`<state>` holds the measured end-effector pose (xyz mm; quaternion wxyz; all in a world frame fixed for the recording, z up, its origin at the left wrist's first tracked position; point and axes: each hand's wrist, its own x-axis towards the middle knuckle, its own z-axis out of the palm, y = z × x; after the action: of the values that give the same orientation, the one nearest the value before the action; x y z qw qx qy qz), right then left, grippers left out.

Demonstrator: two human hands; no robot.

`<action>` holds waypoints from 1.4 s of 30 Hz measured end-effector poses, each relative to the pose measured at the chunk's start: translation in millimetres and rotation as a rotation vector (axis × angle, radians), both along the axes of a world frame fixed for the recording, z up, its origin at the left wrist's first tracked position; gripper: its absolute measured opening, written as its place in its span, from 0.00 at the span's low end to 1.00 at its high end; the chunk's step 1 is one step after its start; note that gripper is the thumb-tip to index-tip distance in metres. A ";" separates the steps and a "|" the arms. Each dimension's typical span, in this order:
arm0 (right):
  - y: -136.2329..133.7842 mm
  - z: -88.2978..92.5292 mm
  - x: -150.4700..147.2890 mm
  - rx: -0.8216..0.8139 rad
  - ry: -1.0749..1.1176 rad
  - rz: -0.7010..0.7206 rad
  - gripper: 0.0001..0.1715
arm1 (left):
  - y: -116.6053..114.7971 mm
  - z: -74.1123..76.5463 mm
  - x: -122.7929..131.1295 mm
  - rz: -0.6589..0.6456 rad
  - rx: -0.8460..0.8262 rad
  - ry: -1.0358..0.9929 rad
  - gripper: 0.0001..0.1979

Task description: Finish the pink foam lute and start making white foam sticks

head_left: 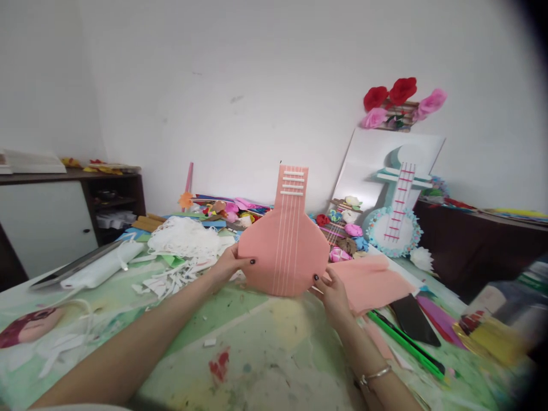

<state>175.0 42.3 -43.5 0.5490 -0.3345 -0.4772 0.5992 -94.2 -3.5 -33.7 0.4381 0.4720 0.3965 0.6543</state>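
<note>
A pink foam guitar cutout with white strings and white frets stands upright on the paint-stained table. My left hand grips its left edge, thumb on the front. At the lower right edge my right hand pinches it in the same way. Both hands are closed on the cutout. A bracelet circles my right wrist.
Pink foam sheet lies right of the cutout, beside a green stick and a dark sheet. White scraps and a white roll lie left. A blue-white guitar craft leans on the wall under paper flowers.
</note>
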 end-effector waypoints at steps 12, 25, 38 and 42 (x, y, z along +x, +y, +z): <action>22.2 2.2 22.8 0.074 0.217 -0.355 0.23 | 11.0 -8.1 -20.4 0.156 -0.128 -0.083 0.21; 1.9 15.3 15.4 -0.014 0.011 0.030 0.11 | 75.8 57.4 -100.8 0.531 0.231 -0.351 0.20; -32.8 14.7 -3.9 -0.143 -0.477 0.898 0.12 | 169.4 26.5 -35.4 0.471 -0.044 -0.359 0.19; -32.4 9.8 -7.2 -0.151 -0.494 0.808 0.10 | 186.6 -2.7 -6.9 0.441 -0.155 -0.331 0.20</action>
<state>167.8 9.9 -33.6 0.1164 -0.2936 -0.6404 0.7001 -101.1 183.1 -36.4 0.3787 0.2265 0.4615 0.7696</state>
